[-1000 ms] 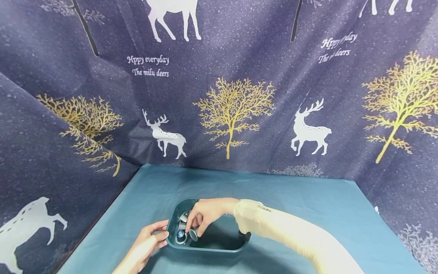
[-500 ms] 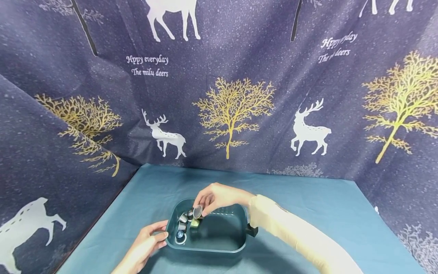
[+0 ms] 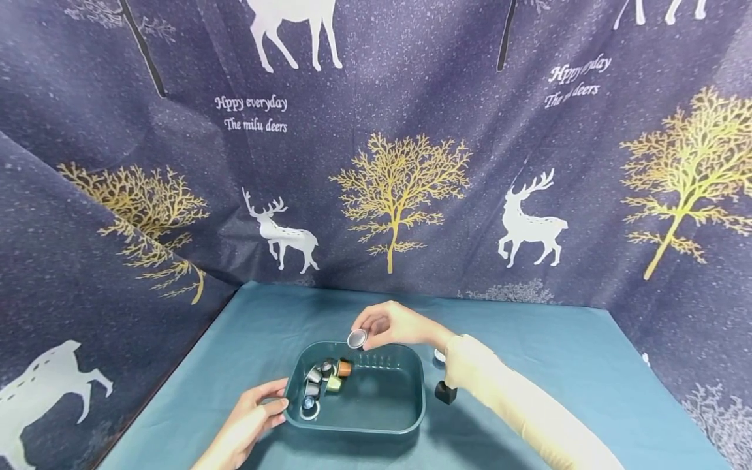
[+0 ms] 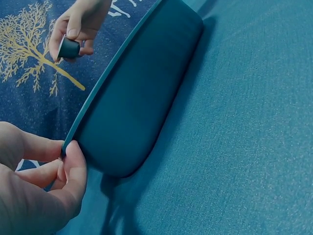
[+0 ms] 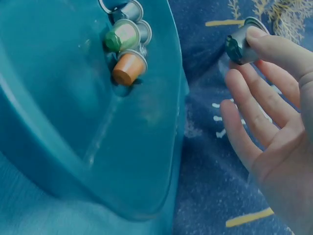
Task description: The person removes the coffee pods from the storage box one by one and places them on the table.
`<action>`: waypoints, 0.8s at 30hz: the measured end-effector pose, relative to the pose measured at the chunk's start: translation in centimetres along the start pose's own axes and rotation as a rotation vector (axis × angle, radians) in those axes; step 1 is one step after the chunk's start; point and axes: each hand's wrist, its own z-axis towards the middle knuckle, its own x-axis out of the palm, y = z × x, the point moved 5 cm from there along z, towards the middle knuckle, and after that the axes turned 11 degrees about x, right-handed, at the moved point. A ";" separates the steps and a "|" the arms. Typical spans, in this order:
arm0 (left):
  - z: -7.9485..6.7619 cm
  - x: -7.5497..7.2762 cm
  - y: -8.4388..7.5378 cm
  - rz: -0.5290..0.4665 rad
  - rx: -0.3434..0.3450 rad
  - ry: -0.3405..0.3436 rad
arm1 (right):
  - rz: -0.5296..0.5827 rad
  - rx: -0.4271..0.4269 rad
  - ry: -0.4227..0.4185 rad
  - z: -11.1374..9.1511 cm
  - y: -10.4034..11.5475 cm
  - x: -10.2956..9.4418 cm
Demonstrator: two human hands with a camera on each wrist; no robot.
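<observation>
While a dark blue-purple backdrop (image 3: 376, 117) printed with white deer and golden trees rises behind, a teal cloth (image 3: 529, 356) spreads below it as the work surface. On this cloth sits a deep teal tray (image 3: 382, 395) with rounded corners, its long side running across the head view. A pale yellow sleeve (image 3: 517, 405) reaches in from the lower right, passing beside the tray's right end. The person's left hand (image 3: 257, 408) is closed at the tray's left end, thumb and fingers pinching the rim from either side. The right hand (image 3: 390, 323) is partly curled near the far rim, thumb and fingertips pinching one capsule while the remaining fingers spread loosely away from it.

Just outside the tray's right end rests a small black block (image 3: 445, 392), and near it a pale round object (image 3: 439, 356) is partly covered by the sleeve.

Several small capsules lie clustered at the tray's left end: an orange capsule (image 3: 344, 369) on its side, a green capsule (image 3: 334, 384) just beside it, silver ones (image 3: 313, 375), and a blue-ended capsule (image 3: 309, 403) closest to the left hand. The held capsule (image 5: 243, 43) is silver with a dark greenish end; it is off the cloth, and the right wrist view shows it beyond the rim.
</observation>
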 end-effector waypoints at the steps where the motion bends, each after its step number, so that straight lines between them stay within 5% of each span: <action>1: 0.0 0.0 0.0 0.000 0.002 0.003 | 0.010 -0.007 -0.011 -0.2 -0.1 -0.2; 24: -0.1 -0.1 0.3 -0.008 0.010 -0.014 | 0.090 0.070 -0.298 -6.1 -6.6 -4.3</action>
